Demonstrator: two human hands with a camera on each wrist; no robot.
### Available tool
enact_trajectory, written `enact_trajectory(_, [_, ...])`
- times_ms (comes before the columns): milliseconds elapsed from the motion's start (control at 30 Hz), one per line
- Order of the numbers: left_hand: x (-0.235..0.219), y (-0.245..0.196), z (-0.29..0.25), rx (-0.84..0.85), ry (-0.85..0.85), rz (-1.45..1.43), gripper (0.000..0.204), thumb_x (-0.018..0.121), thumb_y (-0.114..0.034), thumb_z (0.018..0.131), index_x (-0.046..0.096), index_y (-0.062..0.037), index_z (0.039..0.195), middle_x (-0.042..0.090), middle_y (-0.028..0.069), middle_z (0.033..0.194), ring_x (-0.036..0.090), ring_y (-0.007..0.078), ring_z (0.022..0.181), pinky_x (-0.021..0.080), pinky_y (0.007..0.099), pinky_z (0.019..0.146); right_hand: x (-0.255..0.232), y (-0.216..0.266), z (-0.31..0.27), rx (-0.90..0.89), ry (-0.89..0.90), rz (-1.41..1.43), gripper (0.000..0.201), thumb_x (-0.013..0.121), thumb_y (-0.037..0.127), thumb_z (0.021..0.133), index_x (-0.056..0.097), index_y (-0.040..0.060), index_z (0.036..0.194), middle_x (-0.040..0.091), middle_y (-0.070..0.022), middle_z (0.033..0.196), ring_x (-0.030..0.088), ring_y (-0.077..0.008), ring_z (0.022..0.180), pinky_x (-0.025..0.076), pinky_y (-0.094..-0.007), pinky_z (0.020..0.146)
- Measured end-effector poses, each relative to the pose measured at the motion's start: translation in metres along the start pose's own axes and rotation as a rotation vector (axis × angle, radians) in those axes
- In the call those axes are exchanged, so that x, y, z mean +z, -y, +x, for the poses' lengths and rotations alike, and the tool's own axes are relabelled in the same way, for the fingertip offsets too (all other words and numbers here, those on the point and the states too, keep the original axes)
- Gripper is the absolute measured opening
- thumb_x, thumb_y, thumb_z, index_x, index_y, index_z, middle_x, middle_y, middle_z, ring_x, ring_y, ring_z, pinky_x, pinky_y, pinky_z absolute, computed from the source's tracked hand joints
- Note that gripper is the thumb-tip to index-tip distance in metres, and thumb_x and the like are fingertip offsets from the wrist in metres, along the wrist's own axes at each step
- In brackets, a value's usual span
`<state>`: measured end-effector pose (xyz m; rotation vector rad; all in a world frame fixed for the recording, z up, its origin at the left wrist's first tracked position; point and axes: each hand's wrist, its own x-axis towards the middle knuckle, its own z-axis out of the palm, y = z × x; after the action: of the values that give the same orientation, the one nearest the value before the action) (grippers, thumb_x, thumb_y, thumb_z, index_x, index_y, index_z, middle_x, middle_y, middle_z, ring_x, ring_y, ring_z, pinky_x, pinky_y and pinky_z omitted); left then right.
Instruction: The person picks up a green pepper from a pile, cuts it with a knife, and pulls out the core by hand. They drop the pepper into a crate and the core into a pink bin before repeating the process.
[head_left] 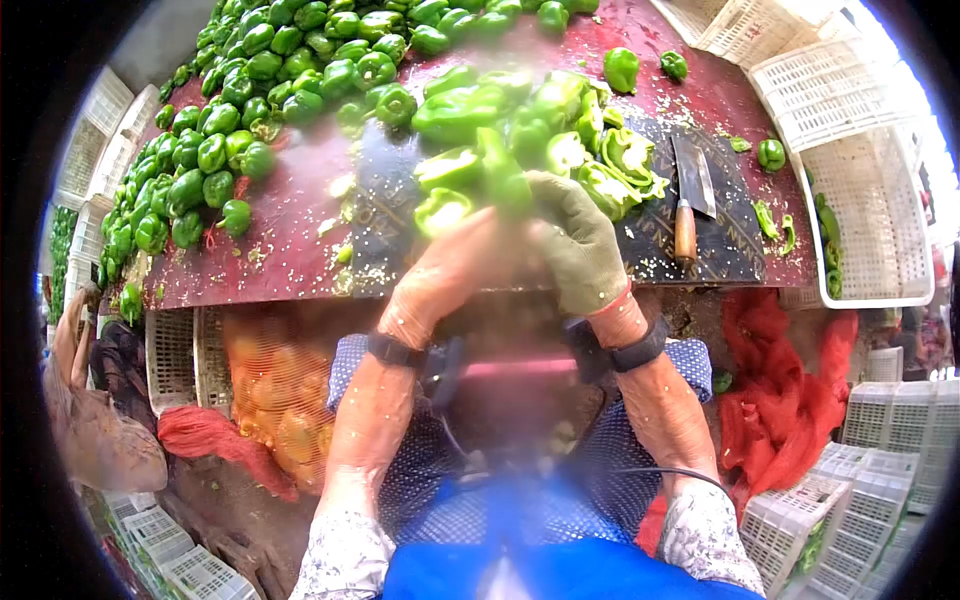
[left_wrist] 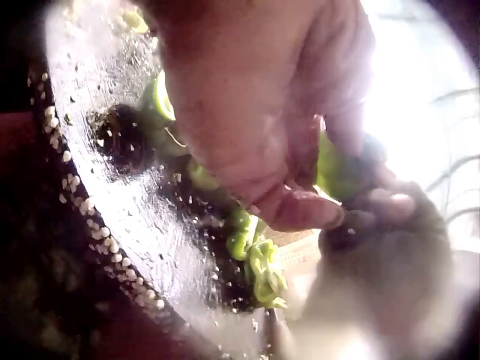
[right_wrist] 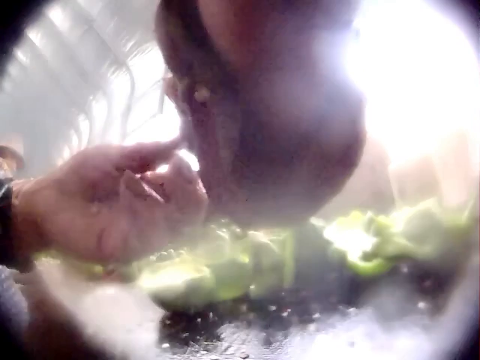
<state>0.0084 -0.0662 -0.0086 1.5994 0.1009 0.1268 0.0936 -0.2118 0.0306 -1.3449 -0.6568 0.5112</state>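
Observation:
Both hands meet over the front of a black mat [head_left: 385, 230] and hold a green pepper [head_left: 503, 178] between them. My bare left hand [head_left: 450, 265] grips it from the left; in the left wrist view, its thumb and fingers close around the green pepper [left_wrist: 337, 171]. My right hand [head_left: 580, 240], in a grey-green glove, grips it from the other side, fingers curled. The glove [right_wrist: 277, 120] hides the pepper in the right wrist view. Just beyond the hands lie cut green peppers [head_left: 625, 165], several opened to their pale insides. Blur veils the fingertips in the head view.
A knife [head_left: 690, 190] with a wooden handle lies right of the cut peppers. Whole green peppers [head_left: 270, 65] are heaped at the back left of the red table [head_left: 290, 255]. White crates [head_left: 870, 210] stand at the right; a red net [head_left: 770, 400] hangs below.

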Motion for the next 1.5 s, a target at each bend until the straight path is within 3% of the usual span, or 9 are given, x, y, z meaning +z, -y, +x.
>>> enact_trajectory(133, [0.000,0.004,0.002,-0.032,-0.023,-0.778,0.049,0.045,-0.041,0.100,0.047,-0.0034,0.131,0.060,0.0083,0.113,0.062,0.0170,0.089,0.053,0.0291,0.069,0.002,0.001,-0.007,0.000,0.030,-0.062,0.030,0.058,0.002,0.090,0.054,-0.0008,0.120,0.063,-0.0059,0.100,0.057,-0.0067,0.074,0.049,-0.0214,0.060])
enact_trajectory(200, [-0.002,0.002,0.003,0.087,-0.075,-0.059,0.053,0.044,-0.045,0.100,0.046,-0.0036,0.133,0.059,0.0078,0.117,0.063,0.0177,0.096,0.055,0.0317,0.075,0.004,-0.004,-0.013,-0.020,0.057,-0.134,0.036,0.061,0.003,0.087,0.052,0.0006,0.123,0.064,-0.0098,0.104,0.061,-0.0129,0.083,0.052,-0.0270,0.070])
enact_trajectory(300, [-0.002,0.004,0.002,0.072,-0.091,0.086,0.060,0.043,-0.053,0.097,0.046,-0.0058,0.134,0.059,0.0066,0.119,0.063,0.0165,0.101,0.058,0.0344,0.078,-0.001,-0.017,-0.013,-0.293,0.144,-0.532,0.044,0.065,0.004,0.083,0.052,0.0030,0.125,0.064,-0.0137,0.104,0.064,-0.0220,0.088,0.052,-0.0315,0.079])
enact_trajectory(400, [0.000,0.007,0.002,-0.060,-0.040,-0.372,0.066,0.041,-0.061,0.094,0.049,-0.0070,0.130,0.063,0.0051,0.111,0.065,0.0148,0.095,0.060,0.0331,0.073,0.005,-0.019,-0.017,-0.213,0.117,-0.468,0.050,0.067,0.005,0.080,0.051,0.0061,0.128,0.063,-0.0160,0.103,0.064,-0.0277,0.093,0.051,-0.0341,0.082])
enact_trajectory(800, [0.007,0.003,0.001,-0.160,-0.083,-0.467,0.062,0.037,-0.058,0.098,0.058,-0.0034,0.118,0.064,0.0064,0.100,0.062,0.0128,0.090,0.052,0.0281,0.081,0.009,-0.019,-0.011,-0.182,0.175,-0.642,0.033,0.067,0.020,0.077,0.061,0.0116,0.109,0.066,-0.0160,0.090,0.065,-0.0340,0.082,0.052,-0.0416,0.069])
enact_trajectory(1133, [0.011,-0.018,-0.007,0.064,-0.055,0.060,0.041,0.054,-0.042,0.095,0.060,-0.0050,0.110,0.054,0.0068,0.102,0.052,0.0159,0.098,0.044,0.0294,0.086,0.005,-0.012,-0.011,-0.032,0.261,-0.747,0.032,0.066,0.036,0.075,0.065,0.0104,0.094,0.066,-0.0169,0.078,0.065,-0.0364,0.073,0.051,-0.0449,0.063])
enact_trajectory(1233, [0.016,-0.029,-0.006,-0.039,-0.131,0.237,0.031,0.061,-0.032,0.090,0.059,-0.0052,0.106,0.049,0.0070,0.099,0.047,0.0189,0.100,0.040,0.0320,0.089,0.004,-0.006,-0.010,0.044,0.321,-0.998,0.035,0.064,0.041,0.076,0.067,0.0090,0.089,0.066,-0.0174,0.077,0.065,-0.0365,0.072,0.051,-0.0450,0.063])
enact_trajectory(1333, [0.012,-0.015,-0.008,0.126,-0.231,0.462,0.025,0.066,-0.026,0.086,0.056,-0.0053,0.096,0.050,0.0083,0.095,0.049,0.0221,0.095,0.041,0.0343,0.087,0.003,-0.011,-0.010,0.066,0.372,-1.068,0.039,0.061,0.045,0.077,0.068,0.0070,0.083,0.066,-0.0186,0.076,0.066,-0.0361,0.070,0.051,-0.0446,0.062])
enact_trajectory(1500, [0.002,-0.012,-0.018,0.146,-0.259,0.549,0.024,0.068,-0.024,0.086,0.053,-0.0065,0.092,0.053,0.0042,0.083,0.053,0.0150,0.076,0.045,0.0303,0.070,0.006,-0.025,-0.022,0.026,0.318,-0.596,0.032,0.060,0.036,0.082,0.067,0.0043,0.085,0.065,-0.0171,0.071,0.064,-0.0322,0.063,0.050,-0.0415,0.058])
